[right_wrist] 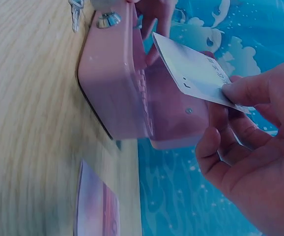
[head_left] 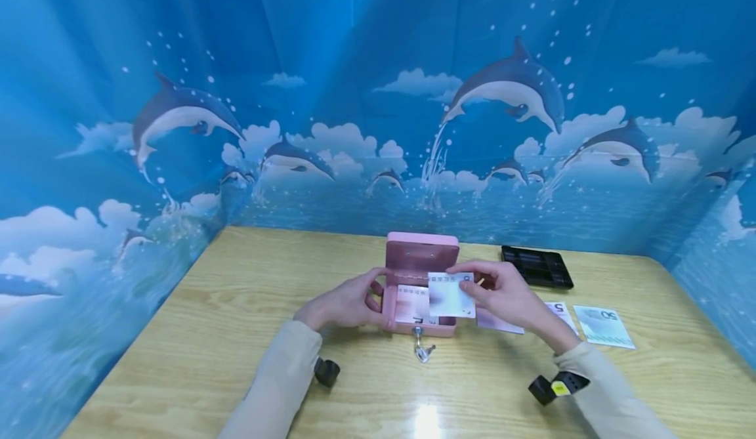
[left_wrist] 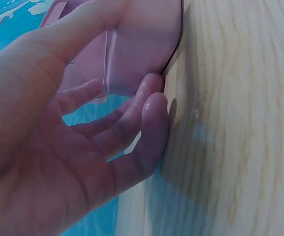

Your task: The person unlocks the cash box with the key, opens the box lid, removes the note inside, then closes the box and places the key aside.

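Note:
A pink cash box point(head_left: 407, 329) stands on the table with its lid point(head_left: 422, 241) raised, and a banknote point(head_left: 411, 301) lies inside. My left hand point(head_left: 348, 301) grips the box's left side. In the left wrist view, its thumb lies along the pink wall point(left_wrist: 142, 49) and the index finger reaches the back edge. Between thumb and fingers, my right hand point(head_left: 508, 294) pinches a pale banknote point(head_left: 447, 300) over the right half of the box. The right wrist view shows this note point(right_wrist: 191, 69) tilted above the opening. Keys point(head_left: 422, 352) hang from the front lock.
Right of the box lie a purplish banknote point(head_left: 499, 321), a note marked 5 point(head_left: 560, 311), partly behind the right forearm, and a greenish note marked 50 point(head_left: 605, 327). A black compartment tray point(head_left: 537, 267) rests at the back right. A blue dolphin-print curtain point(head_left: 354, 163) hangs behind the table.

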Motion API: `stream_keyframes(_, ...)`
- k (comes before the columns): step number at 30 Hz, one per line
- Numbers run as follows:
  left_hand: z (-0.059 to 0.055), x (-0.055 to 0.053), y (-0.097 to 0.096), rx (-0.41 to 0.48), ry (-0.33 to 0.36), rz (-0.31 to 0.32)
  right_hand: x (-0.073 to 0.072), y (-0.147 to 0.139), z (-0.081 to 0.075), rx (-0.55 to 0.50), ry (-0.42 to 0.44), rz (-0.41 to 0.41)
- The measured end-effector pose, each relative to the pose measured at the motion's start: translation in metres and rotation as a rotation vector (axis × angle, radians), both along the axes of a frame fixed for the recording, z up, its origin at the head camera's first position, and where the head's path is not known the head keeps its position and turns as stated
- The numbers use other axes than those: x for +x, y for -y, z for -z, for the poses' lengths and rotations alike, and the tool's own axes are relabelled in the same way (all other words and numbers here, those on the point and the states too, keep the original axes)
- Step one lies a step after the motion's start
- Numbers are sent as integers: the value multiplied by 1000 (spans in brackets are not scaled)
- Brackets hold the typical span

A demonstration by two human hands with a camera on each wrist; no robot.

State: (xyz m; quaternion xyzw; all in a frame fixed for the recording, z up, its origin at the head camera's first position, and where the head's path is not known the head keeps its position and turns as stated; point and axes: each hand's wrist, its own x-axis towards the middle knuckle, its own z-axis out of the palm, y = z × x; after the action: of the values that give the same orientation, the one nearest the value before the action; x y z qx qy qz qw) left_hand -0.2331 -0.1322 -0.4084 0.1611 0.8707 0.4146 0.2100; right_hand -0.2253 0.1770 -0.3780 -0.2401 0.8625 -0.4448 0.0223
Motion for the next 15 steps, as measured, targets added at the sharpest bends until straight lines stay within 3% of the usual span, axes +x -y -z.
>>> stream_keyframes(6,0,0,-1,-18,7,-14,7,-13,-6,24,-4,64)
stream_keyframes(15,-1,0,-2,-30,9,-27,11,-32,-6,31,-32,86)
